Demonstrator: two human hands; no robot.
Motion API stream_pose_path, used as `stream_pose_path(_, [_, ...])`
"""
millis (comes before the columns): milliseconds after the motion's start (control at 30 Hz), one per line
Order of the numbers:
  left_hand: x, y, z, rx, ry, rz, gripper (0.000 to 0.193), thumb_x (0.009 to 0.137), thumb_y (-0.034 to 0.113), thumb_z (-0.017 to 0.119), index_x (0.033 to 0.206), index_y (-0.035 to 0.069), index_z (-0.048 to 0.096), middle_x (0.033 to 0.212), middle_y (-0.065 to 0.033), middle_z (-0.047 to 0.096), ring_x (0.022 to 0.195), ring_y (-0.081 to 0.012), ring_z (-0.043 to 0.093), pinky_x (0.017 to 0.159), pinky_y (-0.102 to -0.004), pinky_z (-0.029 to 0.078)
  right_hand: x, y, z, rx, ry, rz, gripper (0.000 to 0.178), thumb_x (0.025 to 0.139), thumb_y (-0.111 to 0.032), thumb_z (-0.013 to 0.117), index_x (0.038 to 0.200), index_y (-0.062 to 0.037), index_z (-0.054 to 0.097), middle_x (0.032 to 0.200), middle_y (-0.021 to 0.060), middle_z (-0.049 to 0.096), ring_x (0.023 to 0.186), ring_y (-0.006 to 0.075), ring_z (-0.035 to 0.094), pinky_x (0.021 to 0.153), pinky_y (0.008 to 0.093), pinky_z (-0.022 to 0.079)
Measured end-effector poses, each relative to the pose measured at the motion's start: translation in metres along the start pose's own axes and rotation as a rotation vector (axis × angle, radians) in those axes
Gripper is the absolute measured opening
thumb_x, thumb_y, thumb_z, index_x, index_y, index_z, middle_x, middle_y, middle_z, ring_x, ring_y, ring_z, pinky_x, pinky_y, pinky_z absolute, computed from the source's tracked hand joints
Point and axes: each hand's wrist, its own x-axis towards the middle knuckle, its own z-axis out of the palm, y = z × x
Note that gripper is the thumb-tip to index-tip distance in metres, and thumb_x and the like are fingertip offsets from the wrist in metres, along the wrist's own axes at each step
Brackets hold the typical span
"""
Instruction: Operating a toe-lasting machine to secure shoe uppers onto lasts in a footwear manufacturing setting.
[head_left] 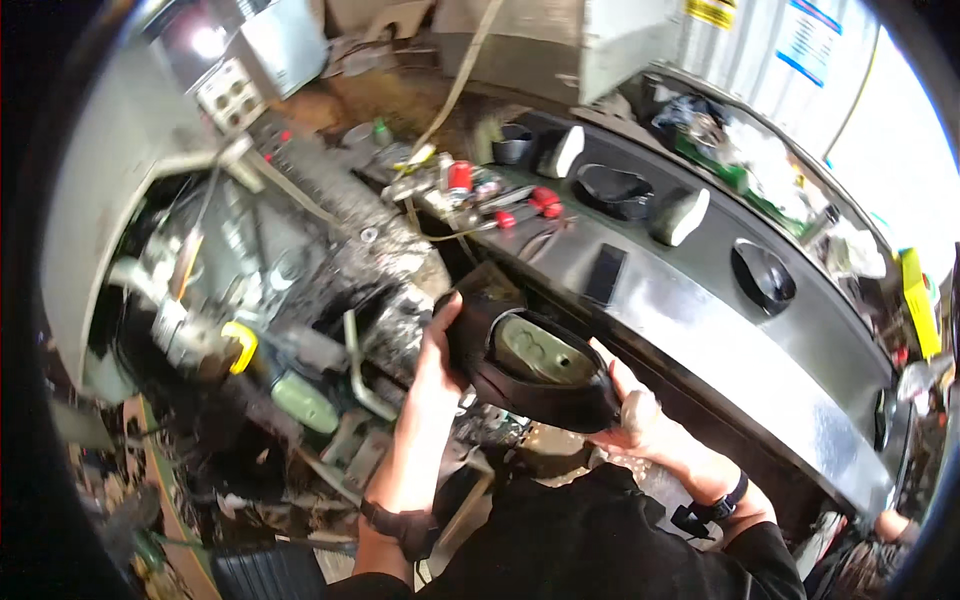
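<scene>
Fingers [445, 318] of the left hand [435, 355] close around the upper-left end of a black shoe [540, 402], the thumb along its side and the other fingers hidden beneath. The right hand [638, 415] grips the lower-right end, its fingers parted around the edge. The shoe is held in the air between both hands, in front of the person's chest and short of the metal tabletop [700, 325]. Its long axis slopes from upper left to lower right, and its opening faces up, showing a green last [545, 350] with a small hole toward the right end. Motion blur makes it hard to tell which end is the toe.

On the tabletop beyond lie a dark flat rectangle [605, 274] and red-handled tools [545, 202]. Farther back, dark shoe pieces [615, 192] alternate with white ones [682, 218] in a row. Another green last [305, 403] lies at lower left, near a yellow curved handle [240, 347].
</scene>
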Motion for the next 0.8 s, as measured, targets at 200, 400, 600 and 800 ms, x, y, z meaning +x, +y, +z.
stream_pose_path(200, [0.093, -0.139, 0.068, 0.002, -0.152, -0.408, 0.046, 0.103, 0.040, 0.053, 0.129, 0.003, 0.062, 0.128, -0.0144, 0.067, 0.117, -0.0289, 0.064, 0.107, -0.0435, 0.047, -0.057, -0.021, -0.121, -0.378, 0.089, 0.286, 0.069, 0.088, -0.030, 0.072, 0.150, -0.0234, 0.042, 0.162, 0.0226, 0.027, 0.143, 0.0439, 0.036, 0.114, 0.0404, 0.036])
stream_pose_path(400, [0.124, -0.239, 0.153, -0.046, -0.358, -0.729, 0.046, 0.108, 0.034, 0.036, 0.134, 0.002, 0.056, 0.132, -0.0157, 0.063, 0.116, -0.0295, 0.065, 0.103, -0.0475, 0.053, -0.102, -0.007, -0.221, -0.996, 0.116, -0.275, 0.027, 0.078, -0.004, 0.072, 0.083, -0.0135, 0.046, 0.148, 0.0086, 0.052, 0.110, 0.0582, 0.060, 0.053, 0.0390, 0.065])
stream_pose_path(600, [0.141, -0.281, 0.182, -0.050, -0.283, -0.784, 0.047, 0.108, 0.027, 0.029, 0.139, -0.001, 0.050, 0.136, -0.0213, 0.058, 0.121, -0.0348, 0.061, 0.105, -0.0496, 0.052, -0.115, 0.013, -0.258, -1.139, 0.260, -0.375, 0.021, 0.076, -0.008, 0.069, 0.074, -0.0113, 0.048, 0.141, 0.0075, 0.060, 0.107, 0.0529, 0.064, 0.067, 0.0409, 0.065])
stream_pose_path(800, [0.174, -0.283, 0.190, -0.155, -0.214, -0.835, 0.048, 0.105, 0.029, 0.034, 0.137, -0.002, 0.054, 0.138, -0.0213, 0.058, 0.123, -0.0343, 0.061, 0.109, -0.0514, 0.047, -0.135, 0.020, -0.274, -0.961, 0.234, -0.173, 0.040, 0.069, -0.021, 0.081, 0.104, -0.0107, 0.065, 0.142, 0.0101, 0.058, 0.117, 0.0556, 0.058, 0.088, 0.0497, 0.061])
